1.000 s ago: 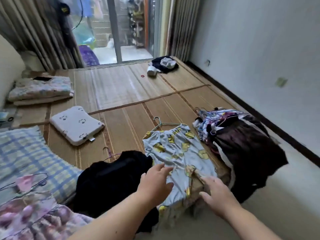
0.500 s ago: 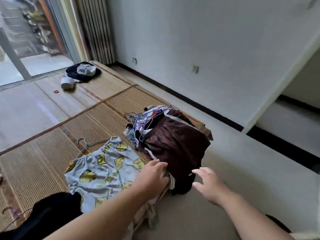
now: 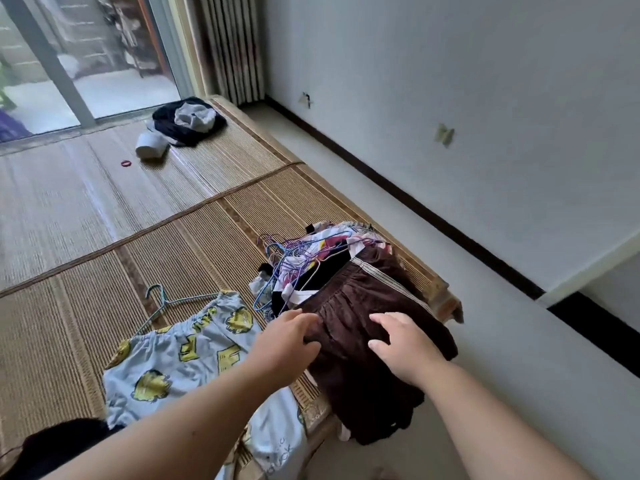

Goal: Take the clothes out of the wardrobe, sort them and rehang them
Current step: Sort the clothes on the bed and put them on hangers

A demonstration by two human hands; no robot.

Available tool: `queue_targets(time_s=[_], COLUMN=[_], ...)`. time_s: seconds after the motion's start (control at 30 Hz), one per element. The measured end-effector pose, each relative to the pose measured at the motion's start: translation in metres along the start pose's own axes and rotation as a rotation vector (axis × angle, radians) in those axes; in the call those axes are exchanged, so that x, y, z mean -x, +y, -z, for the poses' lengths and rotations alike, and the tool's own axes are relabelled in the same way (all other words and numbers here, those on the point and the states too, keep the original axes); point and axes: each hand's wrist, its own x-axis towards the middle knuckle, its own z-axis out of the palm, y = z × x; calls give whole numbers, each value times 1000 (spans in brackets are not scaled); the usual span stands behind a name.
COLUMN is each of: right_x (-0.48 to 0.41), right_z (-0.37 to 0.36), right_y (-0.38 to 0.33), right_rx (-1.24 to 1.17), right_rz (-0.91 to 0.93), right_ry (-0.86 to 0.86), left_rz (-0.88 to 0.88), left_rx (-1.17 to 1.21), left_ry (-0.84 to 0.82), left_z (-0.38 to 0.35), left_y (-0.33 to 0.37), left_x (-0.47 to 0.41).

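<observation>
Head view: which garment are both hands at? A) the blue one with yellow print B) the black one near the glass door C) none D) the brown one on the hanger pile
D: the left hand and right hand are both at the brown garment, not the blue printed garment beside it.

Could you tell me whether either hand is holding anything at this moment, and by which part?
The left hand grips the brown garment at its side edge near the waistband; the right hand only rests flat on it.

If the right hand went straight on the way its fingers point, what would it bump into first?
The brown garment directly under the right hand; its fingers look on or just above it, though depth is unclear.
</observation>
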Motion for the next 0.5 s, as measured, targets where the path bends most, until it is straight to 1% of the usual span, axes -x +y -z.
queue_targets(time_s=[0.17,0.27,0.4,0.5], right_x=[-108,-180,-267,-321], right_z=[30,43,53,53], right_y=[20,37,56,68], right_rx=[98,131,222,327], right_rz=[135,209,267,292], right_ry=[-94,-166,-218,-228], left_rz=[153,298,506,570], left_rx=[11,31,33,54], left_ry=[95,136,136,100], left_z=[-6,-19,-42,-63], left_y=[2,2,2,3], left_x=[-60,-94,-136,-168])
